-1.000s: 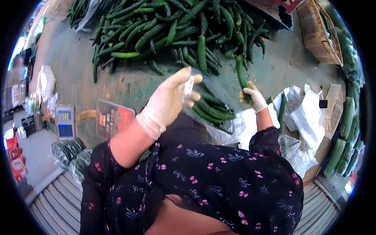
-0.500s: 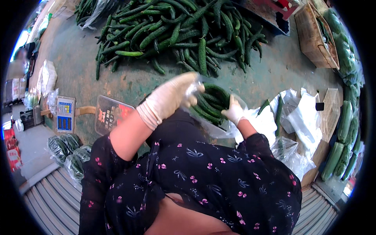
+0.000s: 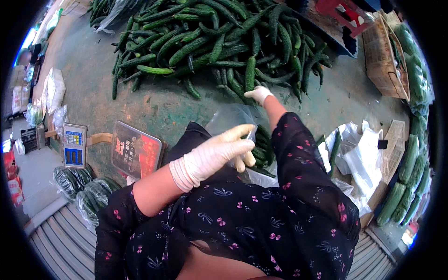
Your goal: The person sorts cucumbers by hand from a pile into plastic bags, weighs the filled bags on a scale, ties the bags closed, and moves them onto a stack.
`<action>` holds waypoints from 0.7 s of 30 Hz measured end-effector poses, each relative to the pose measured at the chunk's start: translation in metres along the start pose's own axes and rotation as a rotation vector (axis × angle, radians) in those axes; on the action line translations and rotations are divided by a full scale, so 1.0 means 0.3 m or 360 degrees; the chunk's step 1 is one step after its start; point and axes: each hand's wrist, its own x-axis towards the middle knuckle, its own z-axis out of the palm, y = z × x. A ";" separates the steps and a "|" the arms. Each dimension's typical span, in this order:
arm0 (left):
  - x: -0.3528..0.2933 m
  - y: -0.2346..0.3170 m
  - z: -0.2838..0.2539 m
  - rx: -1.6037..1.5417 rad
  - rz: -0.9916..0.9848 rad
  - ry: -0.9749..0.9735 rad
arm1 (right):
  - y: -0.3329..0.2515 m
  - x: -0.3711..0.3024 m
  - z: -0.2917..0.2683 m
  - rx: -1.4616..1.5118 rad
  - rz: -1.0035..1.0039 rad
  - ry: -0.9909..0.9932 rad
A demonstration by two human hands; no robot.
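My left hand [image 3: 214,156], in a white glove, pinches the rim of a clear plastic bag [image 3: 228,117] at my lap. Several dark green cucumbers [image 3: 262,145] lie inside the bag, partly hidden behind that hand and my right sleeve. My right hand [image 3: 259,94], also gloved, is stretched forward to the near edge of a large cucumber pile [image 3: 186,44]. Its fingers are closed at the near end of a cucumber [image 3: 250,74] that points toward me; the fingertips are partly hidden.
A scale's metal plate [image 3: 136,148] and its display [image 3: 74,145] stand at left, near bagged cucumbers [image 3: 88,186]. White plastic bags [image 3: 359,158] lie at right, beside a loose cucumber [image 3: 335,151]. A crate [image 3: 383,60] stands at far right, with wrapped cucumbers [image 3: 410,156] along that edge.
My right hand has left the bag of cucumbers and reached forward to the pile. My left hand has come lower and nearer to me, still at the bag's rim.
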 end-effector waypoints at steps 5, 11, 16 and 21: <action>-0.013 -0.009 -0.054 -0.0070 -0.0017 0.0003 | -0.106 -0.034 0.184 0.0852 0.0188 0.0586; -0.003 -0.001 -0.088 -0.0140 -0.0096 0.0004 | -0.121 -0.111 0.143 0.0435 -0.0578 0.0434; 0.025 -0.001 -0.065 -0.0146 -0.0064 -0.0027 | -0.227 -0.059 0.238 -0.0340 -0.0769 0.0345; 0.017 -0.027 -0.081 -0.0098 -0.0020 0.0020 | -0.257 -0.038 0.241 -0.0003 -0.0497 0.0051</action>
